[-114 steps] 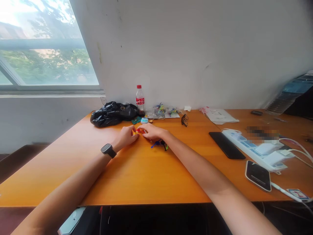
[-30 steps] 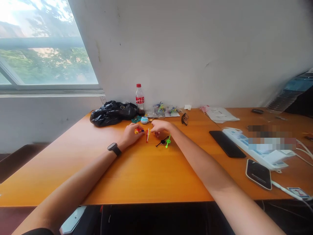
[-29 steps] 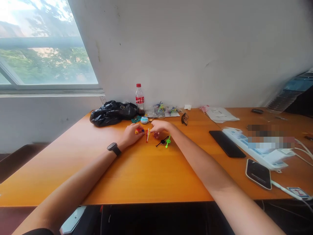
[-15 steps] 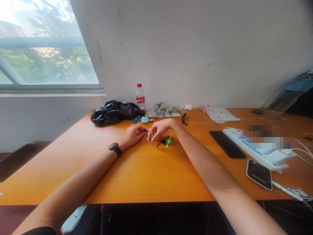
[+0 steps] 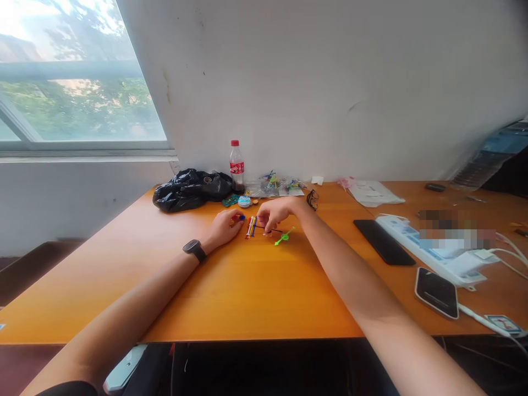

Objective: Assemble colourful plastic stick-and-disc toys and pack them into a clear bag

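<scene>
My left hand point(image 5: 224, 226), with a black watch point(image 5: 192, 249) on the wrist, rests on the orange table point(image 5: 247, 286). Its fingers are closed round small red and blue pieces point(image 5: 237, 218). Just right of them lies a short row of red, yellow and blue plastic picks point(image 5: 251, 226). My right hand point(image 5: 275, 211) hovers over the row's right side, with its fingers curled down and pinched on a thin black pick point(image 5: 274, 229). A green pick point(image 5: 284, 237) lies loose on the table to the right of that hand.
Along the wall stand a black plastic bag point(image 5: 186, 190), a cola bottle point(image 5: 236, 164), clear bags of picks point(image 5: 275, 187) and glasses point(image 5: 312, 199). On the right are papers point(image 5: 371, 193), a black phone point(image 5: 383, 242), a power strip point(image 5: 429, 248) and another phone point(image 5: 437, 285).
My right hand has shifted right from the row of picks and taken hold of the black pick, which lay crossed with the green one. A blue pick has joined the row.
</scene>
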Action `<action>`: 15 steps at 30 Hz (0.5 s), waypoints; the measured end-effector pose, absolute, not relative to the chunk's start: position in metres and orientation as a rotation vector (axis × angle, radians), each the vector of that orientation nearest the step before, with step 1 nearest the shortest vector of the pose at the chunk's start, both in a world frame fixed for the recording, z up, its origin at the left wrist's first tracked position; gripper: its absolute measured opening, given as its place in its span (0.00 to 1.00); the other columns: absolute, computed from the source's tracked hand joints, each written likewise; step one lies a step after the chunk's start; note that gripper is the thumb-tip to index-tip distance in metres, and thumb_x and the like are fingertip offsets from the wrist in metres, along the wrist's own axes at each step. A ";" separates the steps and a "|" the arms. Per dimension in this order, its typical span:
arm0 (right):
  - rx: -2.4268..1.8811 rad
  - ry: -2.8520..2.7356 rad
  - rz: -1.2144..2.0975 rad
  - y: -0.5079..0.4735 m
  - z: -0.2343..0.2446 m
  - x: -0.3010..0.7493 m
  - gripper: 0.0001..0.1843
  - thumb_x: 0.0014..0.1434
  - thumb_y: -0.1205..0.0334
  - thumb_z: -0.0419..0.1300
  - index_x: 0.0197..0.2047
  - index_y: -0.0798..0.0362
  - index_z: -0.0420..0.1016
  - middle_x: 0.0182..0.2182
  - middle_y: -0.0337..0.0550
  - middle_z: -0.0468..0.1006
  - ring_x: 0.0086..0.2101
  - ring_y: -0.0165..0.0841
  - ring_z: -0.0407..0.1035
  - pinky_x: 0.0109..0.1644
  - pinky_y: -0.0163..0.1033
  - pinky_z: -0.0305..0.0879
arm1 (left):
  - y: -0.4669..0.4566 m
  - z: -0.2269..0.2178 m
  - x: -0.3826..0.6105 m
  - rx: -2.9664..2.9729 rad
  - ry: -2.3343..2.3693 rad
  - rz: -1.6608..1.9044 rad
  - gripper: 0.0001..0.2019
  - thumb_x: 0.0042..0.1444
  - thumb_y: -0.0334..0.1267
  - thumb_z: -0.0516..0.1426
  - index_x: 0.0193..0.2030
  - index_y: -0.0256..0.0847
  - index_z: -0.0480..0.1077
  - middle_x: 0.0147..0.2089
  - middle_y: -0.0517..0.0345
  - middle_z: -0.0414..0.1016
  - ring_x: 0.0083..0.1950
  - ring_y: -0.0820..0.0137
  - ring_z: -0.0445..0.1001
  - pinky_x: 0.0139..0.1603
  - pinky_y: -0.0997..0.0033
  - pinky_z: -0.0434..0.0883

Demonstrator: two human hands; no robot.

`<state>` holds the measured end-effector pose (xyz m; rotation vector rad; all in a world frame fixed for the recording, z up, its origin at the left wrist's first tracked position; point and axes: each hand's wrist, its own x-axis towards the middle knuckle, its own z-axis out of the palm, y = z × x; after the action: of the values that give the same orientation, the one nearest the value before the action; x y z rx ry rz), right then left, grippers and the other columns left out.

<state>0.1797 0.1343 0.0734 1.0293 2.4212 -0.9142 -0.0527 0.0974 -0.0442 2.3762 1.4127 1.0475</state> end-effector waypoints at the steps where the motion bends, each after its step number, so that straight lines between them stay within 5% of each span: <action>1: 1.052 2.494 -0.937 0.133 0.075 0.180 0.18 0.51 0.55 0.77 0.35 0.55 0.75 0.28 0.37 0.79 0.32 0.32 0.73 0.34 0.34 0.61 | 0.096 -0.043 -0.052 2.381 1.411 1.051 0.11 0.64 0.40 0.60 0.50 0.42 0.79 0.46 0.52 0.84 0.46 0.60 0.81 0.49 0.63 0.77; 7: 1.234 2.779 -1.168 0.129 0.074 0.175 0.13 0.62 0.67 0.67 0.31 0.54 0.67 0.25 0.37 0.78 0.28 0.29 0.75 0.31 0.30 0.65 | 0.092 -0.039 -0.053 2.425 1.460 1.043 0.09 0.64 0.40 0.61 0.48 0.43 0.79 0.46 0.52 0.84 0.45 0.59 0.81 0.48 0.61 0.77; 15: 1.345 2.857 -1.599 0.125 0.065 0.163 0.09 0.59 0.78 0.61 0.37 0.55 0.69 0.27 0.36 0.77 0.27 0.27 0.72 0.31 0.30 0.70 | 0.080 -0.028 -0.048 2.474 1.197 1.439 0.14 0.71 0.41 0.58 0.60 0.44 0.73 0.57 0.50 0.80 0.58 0.59 0.78 0.61 0.56 0.74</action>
<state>0.1634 0.1254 0.0654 1.3449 2.8574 -1.5994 -0.0482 0.0802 -0.0277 2.4742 1.1967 1.4385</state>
